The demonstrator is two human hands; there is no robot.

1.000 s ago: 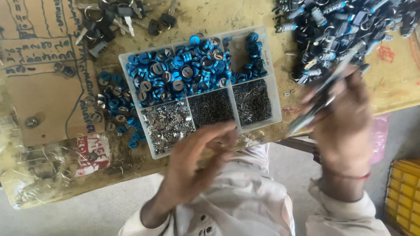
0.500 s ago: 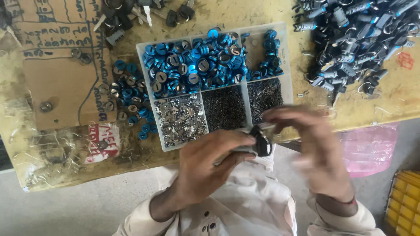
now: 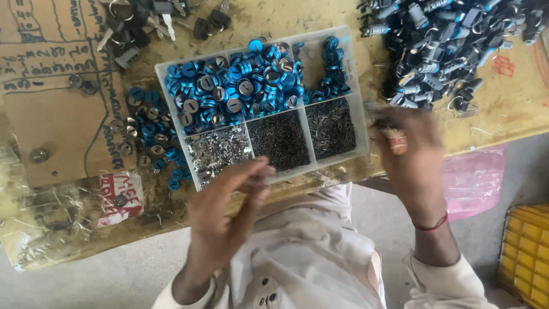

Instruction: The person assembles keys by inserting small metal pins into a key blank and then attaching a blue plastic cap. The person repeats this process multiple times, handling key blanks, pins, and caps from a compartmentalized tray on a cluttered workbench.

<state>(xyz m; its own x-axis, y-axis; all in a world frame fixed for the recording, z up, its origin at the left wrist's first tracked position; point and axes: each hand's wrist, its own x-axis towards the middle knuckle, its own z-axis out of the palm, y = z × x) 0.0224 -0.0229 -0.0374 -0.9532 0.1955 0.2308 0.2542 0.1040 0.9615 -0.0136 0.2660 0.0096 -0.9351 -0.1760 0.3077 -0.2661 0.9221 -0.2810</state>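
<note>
The table (image 3: 503, 120) is worn and yellowish, with cardboard (image 3: 51, 109) lying at its left end. On it sits a clear tray (image 3: 357, 97) with several compartments: blue caps (image 3: 240, 91) fill the upper ones, silver bits (image 3: 220, 151) and dark pins (image 3: 280, 140) the lower. A heap of locks (image 3: 452, 40) lies to the right of the tray, and loose keys (image 3: 154, 20) lie above it. The left hand (image 3: 226, 220) hovers at the tray's near edge, fingers half-curled and seemingly empty. The right hand (image 3: 409, 157) is blurred, just right of the tray; whether it grips anything I cannot tell. The pins look light, stiff and slippery, probably best pinched in small clusters between fingertips rather than picked singly.
</note>
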